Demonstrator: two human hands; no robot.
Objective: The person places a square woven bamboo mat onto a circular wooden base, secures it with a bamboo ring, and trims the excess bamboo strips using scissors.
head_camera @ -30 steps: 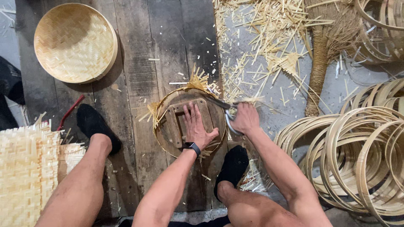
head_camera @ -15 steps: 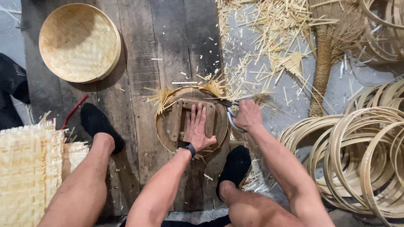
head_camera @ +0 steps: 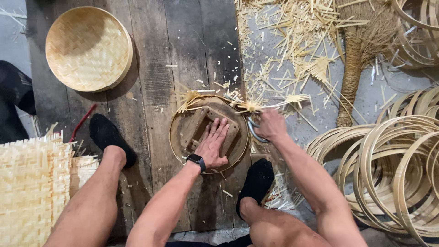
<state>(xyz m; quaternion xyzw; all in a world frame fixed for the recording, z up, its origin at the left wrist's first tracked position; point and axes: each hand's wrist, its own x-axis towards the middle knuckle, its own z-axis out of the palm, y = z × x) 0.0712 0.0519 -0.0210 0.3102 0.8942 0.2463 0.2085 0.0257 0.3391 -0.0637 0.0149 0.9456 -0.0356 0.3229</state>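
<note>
While the left hand [head_camera: 213, 145] presses flat, fingers spread, on a round brown wooden mould [head_camera: 208, 132] to pin it to the plank floor, the right hand [head_camera: 270, 126] clenches metal shears [head_camera: 253, 129] at its frayed bamboo rim.

Dark, weathered wooden planks [head_camera: 151, 68] run from top to bottom through the middle of the frame, their grain worn and stained, with gaps between the boards. To the right of them lies a grey concrete floor [head_camera: 370, 98], scuffed and dusty. Pale bamboo offcuts [head_camera: 292, 41] litter the upper centre and upper right, thickest where planks meet concrete, with a few stray slivers scattered over the boards. At the far upper left a strip of lighter grey floor [head_camera: 13, 41] shows beside the planks. The light is even and soft, casting only faint shadows.
</note>
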